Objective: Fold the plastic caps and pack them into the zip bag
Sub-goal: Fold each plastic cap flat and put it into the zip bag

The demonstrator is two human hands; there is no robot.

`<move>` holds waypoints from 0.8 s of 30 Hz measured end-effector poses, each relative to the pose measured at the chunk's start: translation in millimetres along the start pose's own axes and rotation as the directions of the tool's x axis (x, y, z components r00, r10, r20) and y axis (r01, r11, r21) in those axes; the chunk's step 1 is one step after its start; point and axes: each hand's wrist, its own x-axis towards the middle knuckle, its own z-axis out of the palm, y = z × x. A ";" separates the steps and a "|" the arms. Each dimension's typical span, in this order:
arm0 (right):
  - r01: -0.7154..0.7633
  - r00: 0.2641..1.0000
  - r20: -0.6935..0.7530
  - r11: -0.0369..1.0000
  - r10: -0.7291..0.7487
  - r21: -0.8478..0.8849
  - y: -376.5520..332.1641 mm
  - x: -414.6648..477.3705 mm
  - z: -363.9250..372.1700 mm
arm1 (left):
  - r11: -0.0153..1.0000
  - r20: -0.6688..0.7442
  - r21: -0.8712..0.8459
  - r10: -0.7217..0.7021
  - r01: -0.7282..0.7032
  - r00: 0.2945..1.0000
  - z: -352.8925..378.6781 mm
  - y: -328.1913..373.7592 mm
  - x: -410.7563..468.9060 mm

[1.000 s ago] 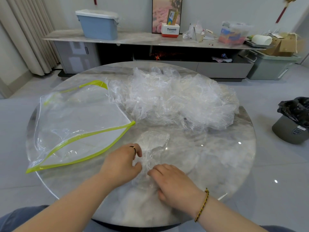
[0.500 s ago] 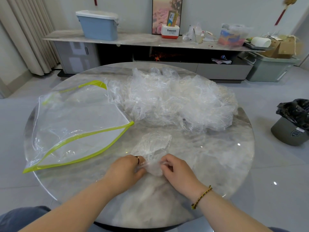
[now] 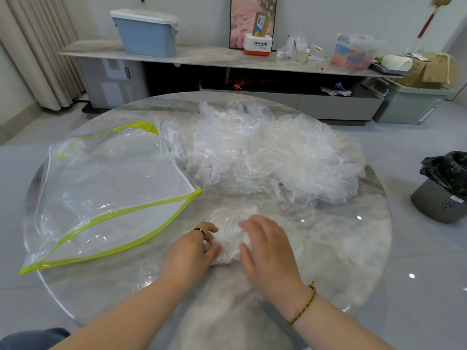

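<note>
One clear plastic cap (image 3: 233,219) lies partly folded on the round marble table (image 3: 328,248), near its front. My left hand (image 3: 193,248) grips the cap's left side with curled fingers. From the right, my right hand (image 3: 267,248) lies over the cap, its fingers fairly straight and pressing on it. A large heap of loose clear caps (image 3: 267,157) fills the table's far half. The clear zip bag (image 3: 108,188) with a lime-green edge lies at the left, its mouth gaping toward the hands.
A grey bin with a black liner (image 3: 444,193) stands on the floor at the right. Behind the table runs a low cabinet (image 3: 227,59) carrying a blue box (image 3: 146,34) and clutter. A curtain (image 3: 38,46) hangs at the far left.
My right hand has moved up from the cap's near edge and now covers the cap from the right. The left hand has stayed on the cap's left side.
</note>
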 end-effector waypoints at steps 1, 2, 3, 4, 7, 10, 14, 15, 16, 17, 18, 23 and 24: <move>0.134 0.991 -0.021 0.991 -0.133 0.023 -2.9 -3.5 3.6 | 1.000 -0.006 0.010 0.006 -0.005 1.000 0.6 -0.4 0.8; 0.205 0.978 0.016 0.978 -0.206 0.030 -5.7 -7.6 7.9 | 1.000 -0.013 0.011 0.011 -0.011 1.000 0.1 0.1 1.4; 0.224 0.970 0.090 0.974 -0.224 0.012 -6.6 -11.3 12.1 | 1.000 -0.028 0.018 0.020 -0.019 0.999 -0.8 0.9 1.4; 0.208 0.962 0.187 0.978 -0.201 -0.015 -8.4 -13.1 13.6 | 0.999 -0.031 0.038 0.026 -0.024 0.999 -1.0 0.9 0.9; 0.122 0.941 0.326 0.989 -0.091 -0.079 -2.0 -16.0 21.6 | 0.990 -0.029 0.122 0.073 -0.069 0.997 -0.6 -0.9 2.4; 0.022 0.938 0.345 0.999 -0.011 -0.026 4.6 -13.0 20.6 | 0.929 -0.093 0.212 0.327 -0.302 0.940 -0.3 -7.9 3.3; -0.020 0.940 0.340 0.996 -0.011 0.090 12.9 -13.3 23.5 | 0.797 0.082 0.292 0.530 -0.529 0.844 -4.4 -12.8 3.8; -0.029 0.947 0.321 0.994 -0.006 0.104 15.2 -12.5 24.4 | 0.773 0.155 0.309 0.535 -0.555 0.831 -7.4 -10.7 3.8; -0.038 0.952 0.307 0.993 0.002 0.110 16.3 -11.2 23.9 | 0.754 0.214 0.338 0.521 -0.563 0.826 -8.8 -9.1 5.8; -0.036 0.954 0.301 0.992 -0.001 0.117 17.0 -9.9 23.1 | 0.746 0.241 0.369 0.499 -0.554 0.832 -8.6 -9.4 8.4; -0.028 0.951 0.309 0.994 -0.007 0.109 16.4 -8.8 21.5 | 0.752 0.247 0.372 0.486 -0.545 0.839 -7.4 -10.7 9.1; -0.009 0.957 0.289 1.000 0.000 0.030 8.3 -8.2 18.8 | 0.828 0.142 0.370 0.398 -0.421 0.906 -3.9 -3.6 13.4; -0.026 0.959 0.284 0.999 0.017 0.029 7.2 -7.6 18.5 | 0.811 0.113 0.394 0.423 -0.432 0.899 -4.0 -2.4 12.4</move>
